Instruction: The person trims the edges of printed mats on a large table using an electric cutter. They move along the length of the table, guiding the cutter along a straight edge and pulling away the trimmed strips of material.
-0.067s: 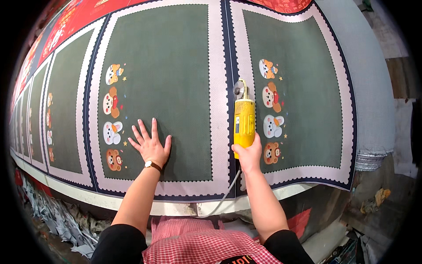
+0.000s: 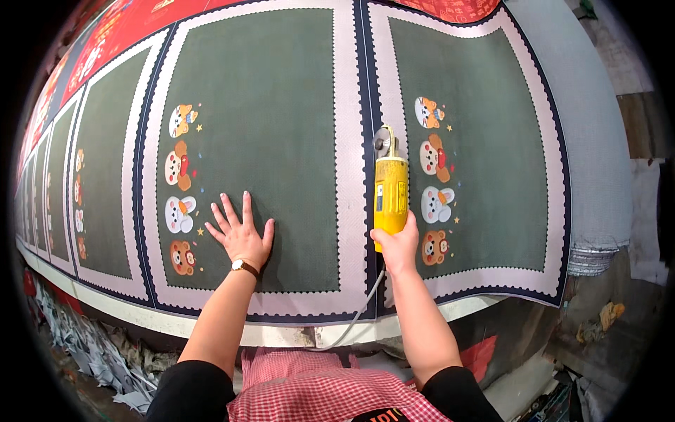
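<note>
A printed sheet of dark green mats with pale scalloped borders and navy edges lies spread before me. My left hand (image 2: 244, 235) presses flat on the middle mat (image 2: 260, 105), fingers spread, to the right of its printed animal figures (image 2: 181, 214). In my right hand (image 2: 399, 245) is a yellow electric rotary cutter (image 2: 391, 193), gripped by its rear body. Its round blade (image 2: 382, 143) points away from me and sits at the navy strip (image 2: 367, 84) between the middle mat and the right mat (image 2: 485, 141). A grey cord (image 2: 362, 309) trails from the cutter toward me.
The right mat's edge is wavy and hangs slightly past the pale table edge (image 2: 344, 333). Beyond it lies a thick grey-blue stack of material (image 2: 580, 141). Red printed sheeting (image 2: 126, 32) covers the far left. Grey scraps (image 2: 98, 359) are heaped below the table at left.
The cutter has slid very slightly farther away from me along the navy strip. My left hand keeps its place on the mat.
</note>
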Available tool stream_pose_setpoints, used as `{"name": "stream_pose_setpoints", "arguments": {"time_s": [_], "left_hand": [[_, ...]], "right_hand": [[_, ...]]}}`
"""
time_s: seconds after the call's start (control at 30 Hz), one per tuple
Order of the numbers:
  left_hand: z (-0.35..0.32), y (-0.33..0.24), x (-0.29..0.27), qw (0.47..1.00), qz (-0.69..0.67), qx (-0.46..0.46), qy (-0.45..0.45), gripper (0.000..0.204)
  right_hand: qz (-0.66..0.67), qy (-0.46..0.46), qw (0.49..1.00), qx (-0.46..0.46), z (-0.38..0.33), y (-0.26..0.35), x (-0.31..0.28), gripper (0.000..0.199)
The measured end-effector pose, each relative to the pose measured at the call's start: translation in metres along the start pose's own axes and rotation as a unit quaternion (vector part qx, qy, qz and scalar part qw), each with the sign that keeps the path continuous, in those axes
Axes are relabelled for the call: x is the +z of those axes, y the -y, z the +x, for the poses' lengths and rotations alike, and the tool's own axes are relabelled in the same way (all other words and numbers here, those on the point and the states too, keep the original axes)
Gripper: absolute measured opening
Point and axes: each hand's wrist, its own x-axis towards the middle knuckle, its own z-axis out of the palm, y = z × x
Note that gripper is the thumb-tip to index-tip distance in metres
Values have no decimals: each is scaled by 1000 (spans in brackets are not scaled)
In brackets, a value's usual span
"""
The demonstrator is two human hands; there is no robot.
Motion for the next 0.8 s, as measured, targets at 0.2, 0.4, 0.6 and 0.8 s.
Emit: {"name": "stream_pose_setpoints", "arguments": {"time_s": [0.2,0.4,0.6,0.8], "left_hand": [[1,2,1,1000,-21,7,-9,76],[2,0,-4,1000,-28,7,-1,77],[3,0,-7,999,-37,8,19,78],[4,0,-10,999,-42,15,26,77]], "right_hand": [[-5,-12,1000,-13,48,10,19,55],[-12,-16,999,-47,102,24,42,54],[-34,-26,997,-58,153,45,67,52],[-26,-28,997,-71,197,64,81,51]]}}
